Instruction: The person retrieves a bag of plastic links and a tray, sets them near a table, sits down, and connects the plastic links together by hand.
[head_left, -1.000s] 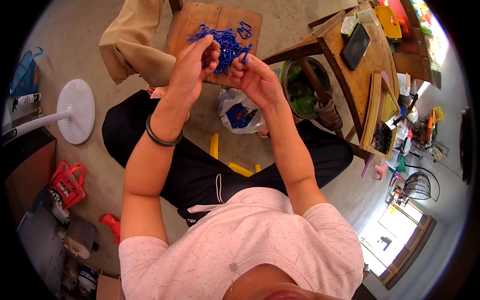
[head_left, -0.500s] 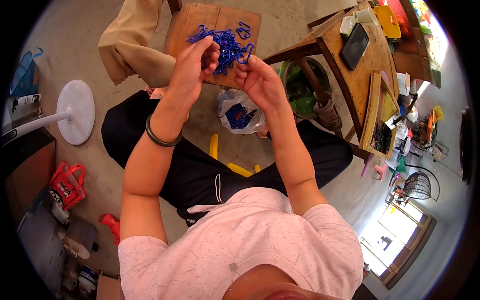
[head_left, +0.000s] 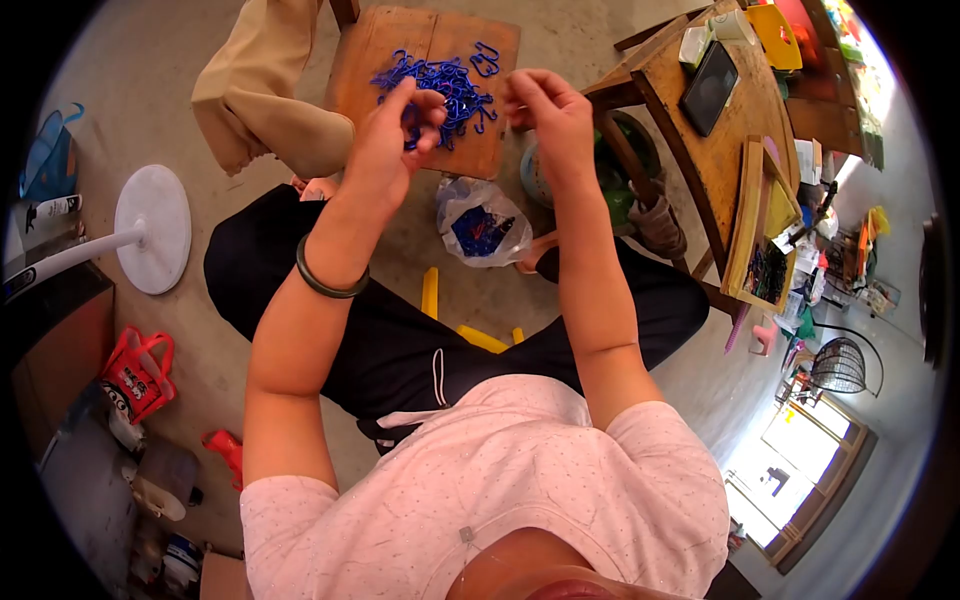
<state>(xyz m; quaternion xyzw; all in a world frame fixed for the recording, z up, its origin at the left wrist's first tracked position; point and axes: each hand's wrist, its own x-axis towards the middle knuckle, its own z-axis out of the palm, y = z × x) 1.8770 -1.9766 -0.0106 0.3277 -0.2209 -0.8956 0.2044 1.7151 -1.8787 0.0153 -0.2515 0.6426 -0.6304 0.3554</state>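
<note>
A heap of blue metal snap hooks lies on a wooden stool, with a pair of hooks apart at its upper right. My left hand is at the heap's lower left, its fingers curled in. Blue shows behind those fingers, and I cannot make out whether any of it is in the grip. To the right of the stool, my right hand is raised with thumb and fingers pinched together. Whatever they may hold is hidden.
Below the stool a clear plastic bag holds more blue pieces. At the right stands a wooden table with a phone and a wooden tray. Tan cloth hangs left of the stool. A white round base stands farther left.
My right hand has moved up and right, away from the heap. The blue hook seen at its fingertips no longer shows there. My left hand stays nearly in place, its fingers slightly shifted.
</note>
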